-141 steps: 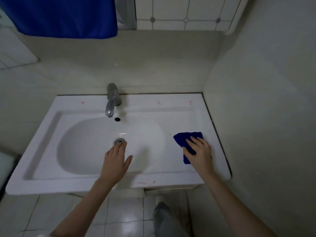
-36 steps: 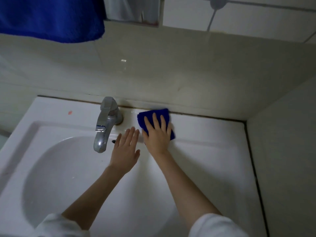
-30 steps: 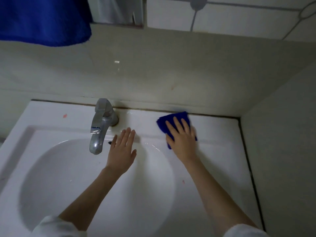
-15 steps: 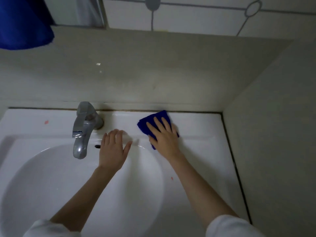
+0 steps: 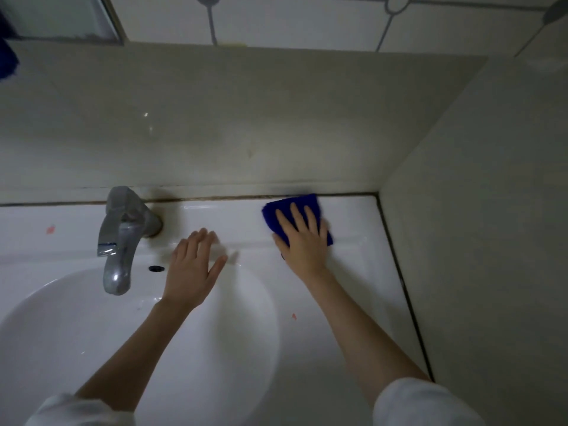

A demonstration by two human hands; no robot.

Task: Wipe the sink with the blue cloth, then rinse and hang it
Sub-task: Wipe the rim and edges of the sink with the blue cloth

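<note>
**Work surface.** The white sink (image 5: 353, 272) fills the near half of the view. Its basin (image 5: 92, 348) lies to the left, and a flat deck runs along the far and right sides. A beige back wall (image 5: 246, 124) meets the far edge of the deck along a dark seam. A side wall (image 5: 476, 241) closes the right edge.

**Task item.** The blue cloth (image 5: 312, 199) lies flat on the far deck, near the right corner. Its far edge touches the wall seam. It is well right of the faucet (image 5: 123, 238).

**Right hand.** The right hand (image 5: 302, 244) lies palm down on the cloth. Its fingers are extended and slightly spread, pressing the cloth to the deck (no curl round the fabric is visible). Cloth shows past the fingertips and on both sides of the hand.

**Left hand.** The left hand (image 5: 192, 267) is flat, palm down, over the far rim of the basin, just right of the faucet. Its fingers are straight and relaxed, the thumb is spread to the right, and it holds nothing. The fingertips are blurred.

**Other items.**
- The metal faucet stands at the far left of the deck, with its spout over the basin.
- A dark overflow hole (image 5: 156, 268) sits between the spout and the left hand.
- Small pink marks show on the deck at far left (image 5: 50, 229) and near the basin's right edge (image 5: 294, 316).
- White sleeves (image 5: 421, 404) cover both upper forearms.
</note>
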